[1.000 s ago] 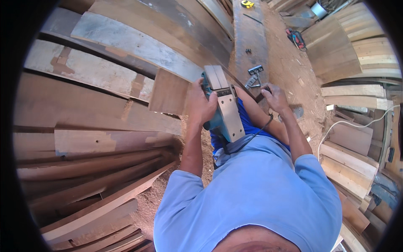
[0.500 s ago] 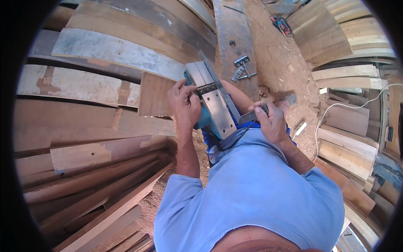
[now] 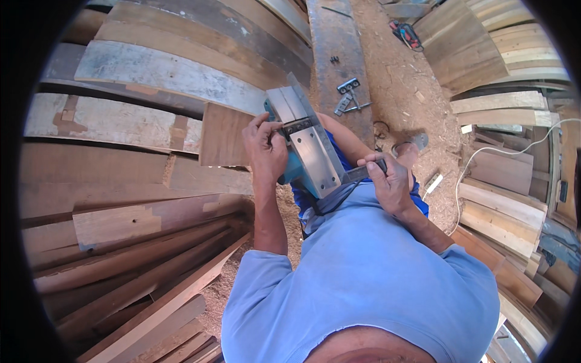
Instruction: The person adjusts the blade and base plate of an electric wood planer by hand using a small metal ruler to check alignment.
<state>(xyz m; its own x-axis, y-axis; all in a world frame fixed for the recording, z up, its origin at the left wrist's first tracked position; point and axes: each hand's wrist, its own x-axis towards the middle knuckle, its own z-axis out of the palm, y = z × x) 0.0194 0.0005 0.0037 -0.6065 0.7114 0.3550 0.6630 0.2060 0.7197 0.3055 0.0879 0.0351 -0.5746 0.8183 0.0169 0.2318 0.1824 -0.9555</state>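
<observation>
An electric hand planer with a teal body rests upside down across my lap, its metal sole facing up. My left hand grips its left side, with the fingertips and thumb by the cutter slot. Along the sole's right edge lies the long arm of an L-shaped metal square. My right hand is closed around the dark end of the square's short arm, over my right thigh. A black cord runs from the planer down against my blue shirt.
Ahead stands a worn bench bearing a metal blade holder, a clamp-like metal piece and small dark screws. Boards are stacked at left and right. A white cable and a red-and-black tool lie to the right.
The square has turned slightly, showing a broader face beside the planer's sole. My right hand has shifted a little with it, while my left hand stays almost in place.
</observation>
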